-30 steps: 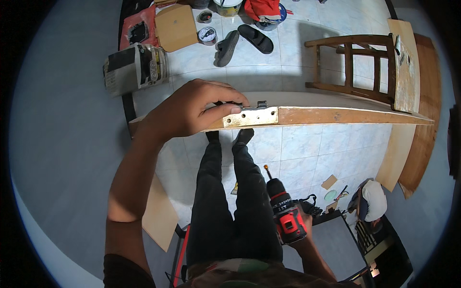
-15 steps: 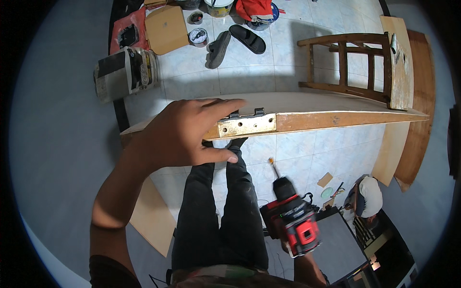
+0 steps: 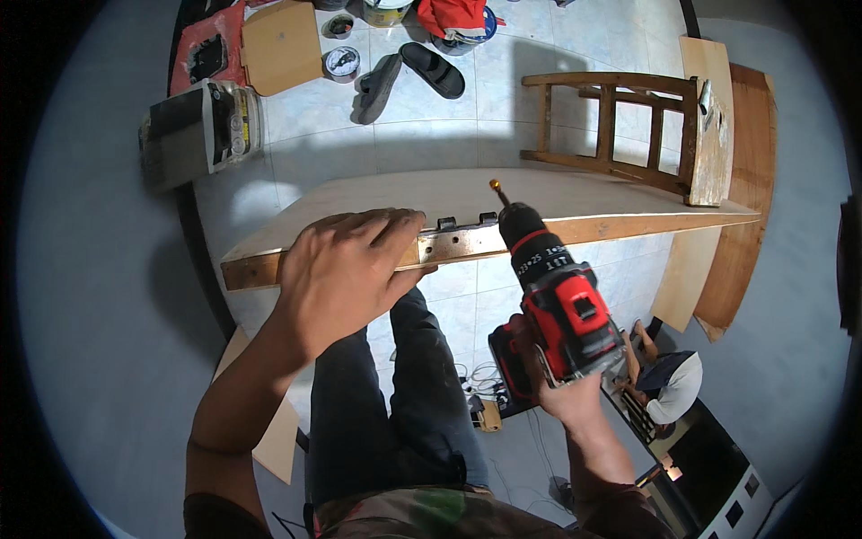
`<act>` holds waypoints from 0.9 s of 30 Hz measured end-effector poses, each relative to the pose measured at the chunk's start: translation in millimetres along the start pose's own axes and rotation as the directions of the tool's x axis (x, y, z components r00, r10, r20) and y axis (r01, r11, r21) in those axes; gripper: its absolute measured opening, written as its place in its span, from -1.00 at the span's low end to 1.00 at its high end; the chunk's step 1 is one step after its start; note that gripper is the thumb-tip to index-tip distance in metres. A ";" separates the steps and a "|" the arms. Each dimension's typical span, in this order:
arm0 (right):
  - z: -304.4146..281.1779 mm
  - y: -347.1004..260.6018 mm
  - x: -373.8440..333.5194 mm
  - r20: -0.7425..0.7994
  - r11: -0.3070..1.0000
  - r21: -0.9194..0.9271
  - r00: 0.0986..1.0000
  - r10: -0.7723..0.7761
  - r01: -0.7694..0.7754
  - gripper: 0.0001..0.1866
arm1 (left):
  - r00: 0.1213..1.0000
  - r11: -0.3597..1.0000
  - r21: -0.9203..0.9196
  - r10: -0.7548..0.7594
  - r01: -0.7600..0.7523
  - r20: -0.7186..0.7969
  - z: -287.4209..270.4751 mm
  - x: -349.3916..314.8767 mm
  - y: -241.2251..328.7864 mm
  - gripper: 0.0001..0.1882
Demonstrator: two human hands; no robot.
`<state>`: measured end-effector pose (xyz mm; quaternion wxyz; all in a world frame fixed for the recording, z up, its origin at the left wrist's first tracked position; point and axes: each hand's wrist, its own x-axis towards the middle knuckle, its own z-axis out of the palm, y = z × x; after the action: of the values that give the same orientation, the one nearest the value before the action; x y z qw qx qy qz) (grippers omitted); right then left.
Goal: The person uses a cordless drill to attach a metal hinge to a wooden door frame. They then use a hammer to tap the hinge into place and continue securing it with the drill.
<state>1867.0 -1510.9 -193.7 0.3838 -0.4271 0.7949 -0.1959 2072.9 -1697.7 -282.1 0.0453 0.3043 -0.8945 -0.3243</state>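
Note:
A long pale wooden panel (image 3: 368,191) lies across in front of me, its narrow edge towards me. My left hand (image 3: 346,278) grips that edge, fingers over the top and thumb below, right beside a brass-coloured hinge (image 3: 460,242). The hinge leaf has several holes and dark knuckles along its upper side. In my right hand (image 3: 561,393) is a red and black cordless drill (image 3: 575,314), tilted up to the left. Its bit carries a small gold-coloured tip (image 3: 495,185), raised just beyond the panel's edge; whether that is a screw I cannot tell. The drill's chuck covers the hinge's right end.
A wooden stool (image 3: 611,126) lies on its side at the far right, by leaning boards (image 3: 752,135). Black sandals (image 3: 433,70), tubs (image 3: 342,64) and a cardboard piece (image 3: 281,47) lie on the tiled floor beyond. Another person (image 3: 673,386) sits at the lower right.
The drill has risen from below the panel to beside the hinge, its bit now past the edge. My left hand has gone from spread fingers to gripping the panel's edge.

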 end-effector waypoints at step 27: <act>6.1 -21.2 29.3 -0.046 0.914 0.231 0.934 0.354 -0.334 -0.63 | 0.998 0.998 -0.028 0.062 -0.062 -0.017 4.0 -0.3 -7.5 -0.50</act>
<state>1872.9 -1546.9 -197.0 0.4220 -0.2265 0.8471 -0.2304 2075.9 -1699.8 -289.7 0.0669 0.2784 -0.8984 -0.3331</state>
